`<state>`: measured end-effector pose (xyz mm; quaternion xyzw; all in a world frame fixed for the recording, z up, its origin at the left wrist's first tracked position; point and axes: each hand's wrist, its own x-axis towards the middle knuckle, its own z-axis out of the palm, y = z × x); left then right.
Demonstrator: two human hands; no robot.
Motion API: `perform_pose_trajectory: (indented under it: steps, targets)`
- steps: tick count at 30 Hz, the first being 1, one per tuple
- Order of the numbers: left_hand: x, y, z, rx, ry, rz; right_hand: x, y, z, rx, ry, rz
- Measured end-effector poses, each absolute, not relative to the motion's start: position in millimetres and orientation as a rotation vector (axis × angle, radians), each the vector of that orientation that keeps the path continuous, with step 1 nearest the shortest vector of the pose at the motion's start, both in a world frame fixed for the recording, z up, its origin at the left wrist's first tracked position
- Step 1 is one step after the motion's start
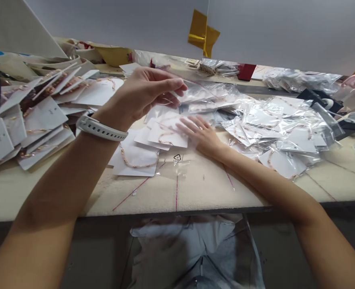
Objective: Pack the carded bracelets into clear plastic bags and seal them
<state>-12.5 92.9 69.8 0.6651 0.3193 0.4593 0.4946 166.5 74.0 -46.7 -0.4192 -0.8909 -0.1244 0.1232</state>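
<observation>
My left hand (147, 94) is raised above the table, and its thumb and fingers pinch a clear plastic bag (195, 94) by its edge. A white watch band (97, 127) circles that wrist. My right hand (199, 134) lies flat on the table with its fingers stretched out, touching a white card with a bracelet (165, 134). More white bracelet cards (136, 158) lie spread just in front of me, beside an empty clear bag (177, 162).
A heap of loose bracelet cards (29, 120) fills the left of the beige table (195, 192). Bagged cards (285, 128) pile up on the right. Clutter, a red box (246, 71) and yellow tape (203, 34) sit along the grey back wall.
</observation>
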Motion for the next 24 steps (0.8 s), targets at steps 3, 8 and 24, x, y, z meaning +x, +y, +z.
perform_pose_trajectory:
  steps: [3, 8, 24]
  targets:
    - [-6.9, 91.1, 70.2, 1.579, 0.801, 1.153, 162.9, 80.1, -52.1, -1.339, -2.597, -0.273]
    - [-4.5, 95.3, 64.8, 1.59, 0.71, 1.099, 160.3, 78.1, -46.9, -1.327, -2.583, -0.175]
    - [-4.8, 95.1, 38.9, 1.915, 0.691, 0.618, 280.3, 70.9, 40.4, -1.051, -0.878, 0.228]
